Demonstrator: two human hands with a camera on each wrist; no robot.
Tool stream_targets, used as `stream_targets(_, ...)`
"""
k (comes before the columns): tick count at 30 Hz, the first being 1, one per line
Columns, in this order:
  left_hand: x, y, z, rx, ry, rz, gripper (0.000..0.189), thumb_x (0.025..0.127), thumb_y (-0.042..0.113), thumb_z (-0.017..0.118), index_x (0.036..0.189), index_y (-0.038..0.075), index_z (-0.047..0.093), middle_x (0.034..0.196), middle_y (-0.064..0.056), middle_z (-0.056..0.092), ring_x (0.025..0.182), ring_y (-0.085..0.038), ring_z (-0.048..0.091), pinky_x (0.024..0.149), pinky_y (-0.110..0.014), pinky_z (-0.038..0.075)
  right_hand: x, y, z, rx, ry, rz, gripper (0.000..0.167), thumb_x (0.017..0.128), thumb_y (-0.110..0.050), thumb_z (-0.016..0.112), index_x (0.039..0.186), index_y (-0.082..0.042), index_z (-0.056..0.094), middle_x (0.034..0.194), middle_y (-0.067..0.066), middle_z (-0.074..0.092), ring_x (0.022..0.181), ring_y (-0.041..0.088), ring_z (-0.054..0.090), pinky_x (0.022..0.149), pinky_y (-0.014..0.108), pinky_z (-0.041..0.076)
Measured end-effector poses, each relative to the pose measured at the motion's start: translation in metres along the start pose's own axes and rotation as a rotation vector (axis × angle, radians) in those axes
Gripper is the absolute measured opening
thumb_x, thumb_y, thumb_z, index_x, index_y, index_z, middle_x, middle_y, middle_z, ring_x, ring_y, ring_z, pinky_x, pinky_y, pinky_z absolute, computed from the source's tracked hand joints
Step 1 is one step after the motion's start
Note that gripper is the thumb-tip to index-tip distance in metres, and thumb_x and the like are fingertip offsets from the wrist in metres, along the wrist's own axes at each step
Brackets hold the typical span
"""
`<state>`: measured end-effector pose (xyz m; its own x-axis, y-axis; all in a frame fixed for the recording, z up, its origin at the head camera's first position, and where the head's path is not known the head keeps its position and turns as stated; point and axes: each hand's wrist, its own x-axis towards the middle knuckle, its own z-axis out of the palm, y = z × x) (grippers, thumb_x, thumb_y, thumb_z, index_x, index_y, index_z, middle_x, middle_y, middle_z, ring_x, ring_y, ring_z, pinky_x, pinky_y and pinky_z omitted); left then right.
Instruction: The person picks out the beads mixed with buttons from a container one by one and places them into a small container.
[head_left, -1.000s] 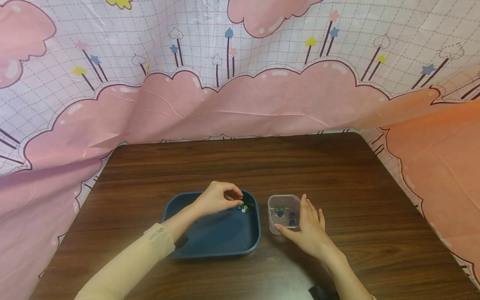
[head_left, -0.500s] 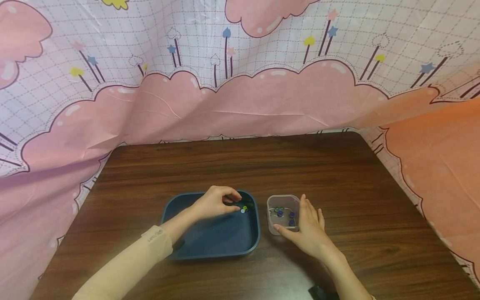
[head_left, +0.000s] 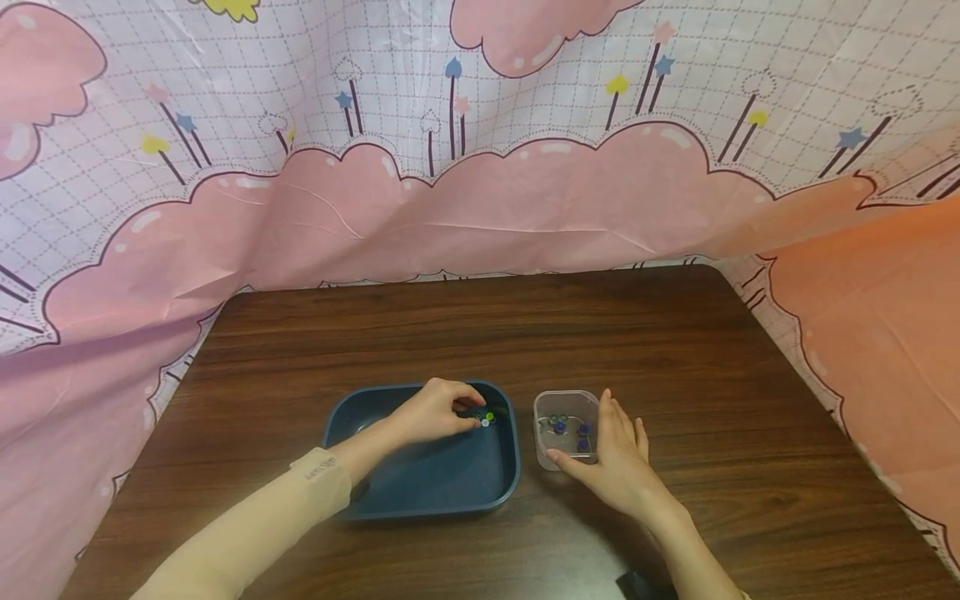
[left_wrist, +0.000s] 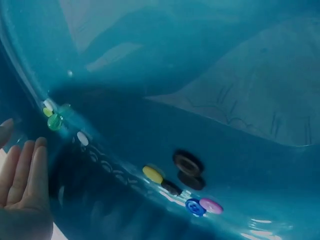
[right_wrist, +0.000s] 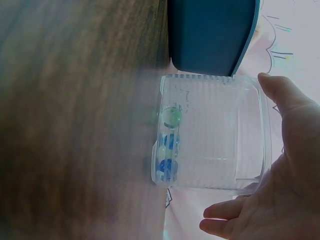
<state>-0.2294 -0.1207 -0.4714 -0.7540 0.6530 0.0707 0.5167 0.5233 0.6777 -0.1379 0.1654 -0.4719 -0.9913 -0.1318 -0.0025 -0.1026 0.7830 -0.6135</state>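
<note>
My left hand [head_left: 435, 410] reaches into the dark blue tray [head_left: 450, 479], thumb and fingers apart, with nothing visible between them. Close to its fingertips lie a green glass marble [left_wrist: 54, 122] and small white and yellow-green pieces. Farther along the tray's wall, the left wrist view shows a yellow button [left_wrist: 153, 174], a blue button [left_wrist: 195, 207], a pink button [left_wrist: 211, 205] and dark buttons [left_wrist: 188, 163]. My right hand [head_left: 626, 467] grips the clear plastic box [right_wrist: 215, 135] by its right side, thumb at the rim. Inside are green [right_wrist: 171, 117] and blue marbles [right_wrist: 167, 170].
Tray and box stand side by side on a dark wooden table [head_left: 480, 333], a narrow gap between them. A black object [head_left: 636, 585] lies at the near edge by the right forearm. Patterned pink and white cloth [head_left: 480, 208] hangs behind the table.
The left thumb and fingertips, close together one second ago, have spread apart, and the hand has moved slightly nearer to me within the tray. The right hand and box have stayed put.
</note>
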Motion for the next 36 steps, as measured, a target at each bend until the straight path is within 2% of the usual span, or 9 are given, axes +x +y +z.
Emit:
stream_targets(8,0.001,0.001,0.003,0.157,-0.062,0.026,0.031,0.088,0.009,0.073,0.116,-0.001,0.067,0.113,-0.013,0.069,0.1,-0.024,0.068,0.083,-0.033,0.058,0.0,-0.001,0.0,-0.006,0.007,-0.002,0.123,0.081,-0.064,0.067,0.151,0.01,-0.001,0.157,0.033,0.011,0.144,0.048,0.009,0.112,0.068,-0.001)
stream_targets(13,0.001,0.003,0.003,0.193,-0.092,0.021,0.031,0.089,0.009,0.071,0.118,-0.001,0.067,0.115,-0.014,0.068,0.103,-0.024,0.067,0.086,-0.034,0.057,0.0,-0.002,-0.001,-0.014,0.011,0.001,0.122,0.082,-0.064,0.067,0.151,0.011,0.0,0.156,0.033,0.012,0.144,0.048,0.011,0.112,0.068,0.0)
stream_targets(20,0.0,0.001,0.006,0.19,-0.083,0.031,0.029,0.089,0.007,0.071,0.116,-0.002,0.067,0.112,-0.014,0.069,0.102,-0.024,0.067,0.085,-0.033,0.057,-0.001,-0.001,0.0,-0.006,0.012,-0.003,0.123,0.081,-0.064,0.067,0.151,0.011,0.0,0.156,0.033,0.012,0.144,0.048,0.01,0.112,0.068,-0.001)
stream_targets(30,0.0,-0.004,0.011,0.171,-0.09,0.088,0.02,0.085,-0.001,0.072,0.105,-0.002,0.071,0.102,-0.011,0.072,0.087,-0.02,0.068,0.073,-0.019,0.055,0.0,-0.002,-0.001,-0.004,0.007,0.0,0.123,0.081,-0.064,0.067,0.151,0.011,0.0,0.156,0.034,0.011,0.144,0.049,0.01,0.112,0.068,-0.001)
stream_targets(36,0.0,-0.006,0.013,0.152,-0.086,0.103,0.018,0.084,-0.003,0.073,0.102,-0.004,0.07,0.098,-0.011,0.072,0.084,-0.017,0.068,0.07,-0.015,0.053,0.0,-0.003,-0.002,-0.009,0.006,0.002,0.122,0.082,-0.064,0.067,0.151,0.011,0.0,0.156,0.034,0.011,0.144,0.049,0.01,0.112,0.069,-0.001)
